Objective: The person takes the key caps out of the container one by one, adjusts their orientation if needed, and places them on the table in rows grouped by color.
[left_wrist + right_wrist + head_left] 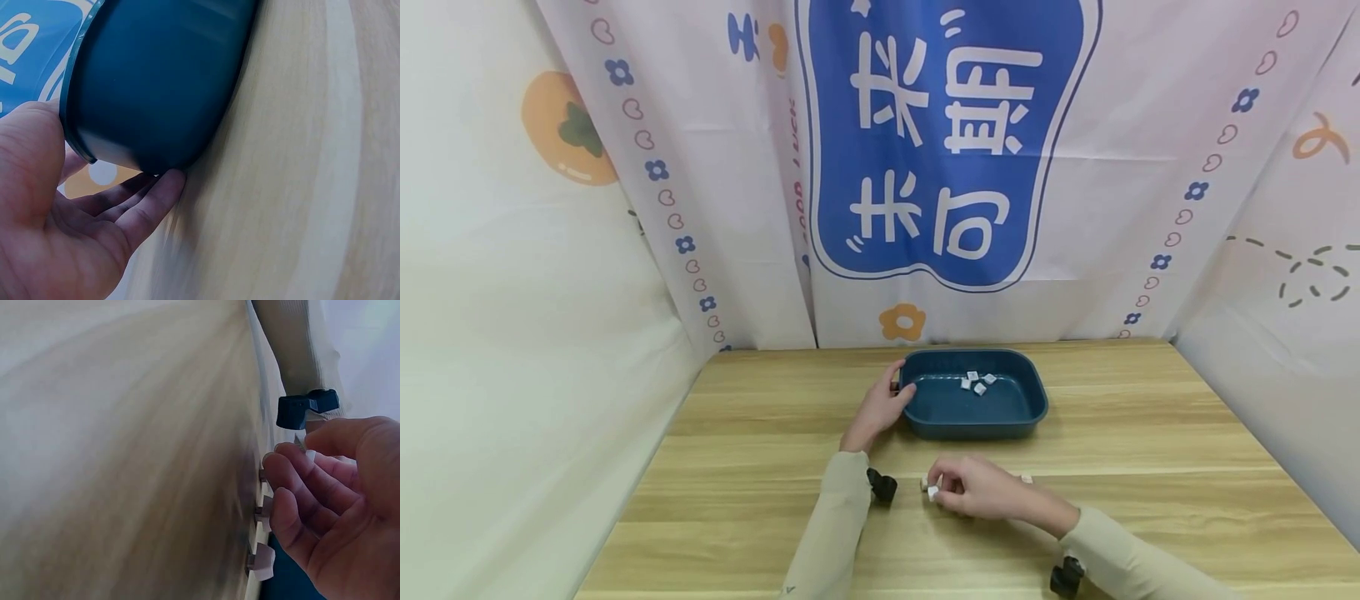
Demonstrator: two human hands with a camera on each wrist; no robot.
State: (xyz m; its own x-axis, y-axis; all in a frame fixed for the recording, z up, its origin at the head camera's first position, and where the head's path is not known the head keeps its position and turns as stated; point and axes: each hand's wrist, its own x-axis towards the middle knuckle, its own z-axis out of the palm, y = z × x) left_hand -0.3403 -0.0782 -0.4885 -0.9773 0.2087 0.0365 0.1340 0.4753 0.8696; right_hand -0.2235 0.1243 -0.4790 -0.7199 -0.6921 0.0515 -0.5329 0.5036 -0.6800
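Note:
A dark blue rectangular dish (977, 430) stands on the table with several small white cubes (980, 389) inside, near its middle. My left hand (882, 408) grips the dish's left end, thumb over the rim and fingers along the outer wall. In the left wrist view those fingers (150, 209) reach the lower edge of the dish. In front of the dish, my right hand (981, 487) pinches one white cube (933, 493) between thumb and fingertips. More cubes (262, 561) lie on the table by that hand. From the head view, the hand partly hides them.
The wood-grain table (760, 467) runs back to a printed curtain (745, 167), and pale cloth hangs at both sides. Black wrist mounts (882, 486) sit on both sleeves. The dish is close to the table's back edge.

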